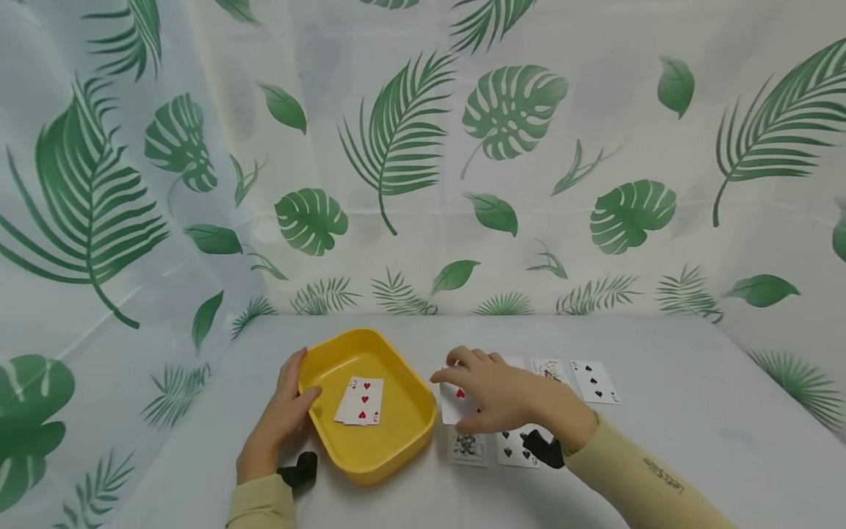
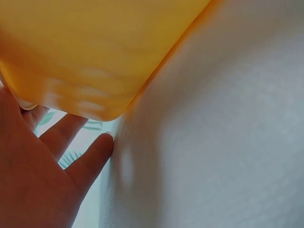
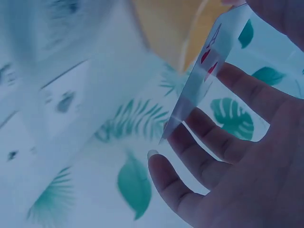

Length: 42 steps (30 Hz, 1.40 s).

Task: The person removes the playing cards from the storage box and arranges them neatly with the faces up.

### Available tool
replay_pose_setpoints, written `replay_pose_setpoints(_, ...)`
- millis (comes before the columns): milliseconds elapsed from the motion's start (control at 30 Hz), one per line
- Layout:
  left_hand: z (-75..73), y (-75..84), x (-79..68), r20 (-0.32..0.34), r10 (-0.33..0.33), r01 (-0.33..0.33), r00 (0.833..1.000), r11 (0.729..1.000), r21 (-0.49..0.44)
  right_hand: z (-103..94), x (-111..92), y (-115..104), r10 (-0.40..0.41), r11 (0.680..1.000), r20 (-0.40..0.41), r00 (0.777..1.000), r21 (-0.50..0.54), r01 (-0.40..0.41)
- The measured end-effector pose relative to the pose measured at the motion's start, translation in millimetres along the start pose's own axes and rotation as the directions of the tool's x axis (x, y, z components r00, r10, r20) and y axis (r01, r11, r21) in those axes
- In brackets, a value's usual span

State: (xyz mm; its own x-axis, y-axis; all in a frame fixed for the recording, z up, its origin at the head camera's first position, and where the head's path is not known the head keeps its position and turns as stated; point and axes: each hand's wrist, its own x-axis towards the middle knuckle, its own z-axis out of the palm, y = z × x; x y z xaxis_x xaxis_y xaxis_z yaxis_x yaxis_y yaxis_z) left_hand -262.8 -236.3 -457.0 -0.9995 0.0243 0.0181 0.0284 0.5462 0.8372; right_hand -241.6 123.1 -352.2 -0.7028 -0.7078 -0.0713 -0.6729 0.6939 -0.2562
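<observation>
My left hand point(image 1: 280, 415) grips the left rim of a yellow tray point(image 1: 403, 433), its thumb over the edge and the fingers along the outer wall. Inside the tray lie a few playing cards, the top one a heart card point(image 1: 363, 401). Just right of the tray, my right hand point(image 1: 499, 389) holds a playing card point(image 1: 452, 414) with red hearts. In the right wrist view this card point(image 3: 202, 71) stands on edge between thumb and fingers, lifted off the table. Part of its face is hidden behind the hand in the head view.
Around the right hand lie more face-up cards: a three of spades point(image 1: 596, 382), a picture card point(image 1: 548, 369), another picture card point(image 1: 468, 447) and a spade card point(image 1: 512, 447). Behind the white table point(image 1: 674, 433) hangs a leaf-print curtain point(image 1: 410, 242). Each wrist wears a black device point(image 1: 300, 472).
</observation>
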Motion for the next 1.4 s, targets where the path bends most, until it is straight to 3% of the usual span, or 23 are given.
replay_pose_setpoints(233, -4.8, -0.7, -1.3, 0.011, 0.011, -0.011, 1.000, 1.000, 0.008, 8.1, -45.3, 24.9, 0.075, 0.996, -0.009, 0.997, 0.046, -0.074)
replay_pose_setpoints(633, -5.6, 3.9, -3.0, 0.030, -0.017, 0.016, 0.999, 1.000, 0.016, 29.4, -89.6, 48.2, 0.089, 0.995, -0.075, 0.993, 0.043, -0.086)
replay_pose_setpoints(1400, -4.7, 2.5, -0.4, 0.034, 0.012, -0.012, 0.999, 1.000, 0.004, 44.9, -115.6, 87.0, 0.167, 0.984, -0.072, 0.983, 0.079, -0.161)
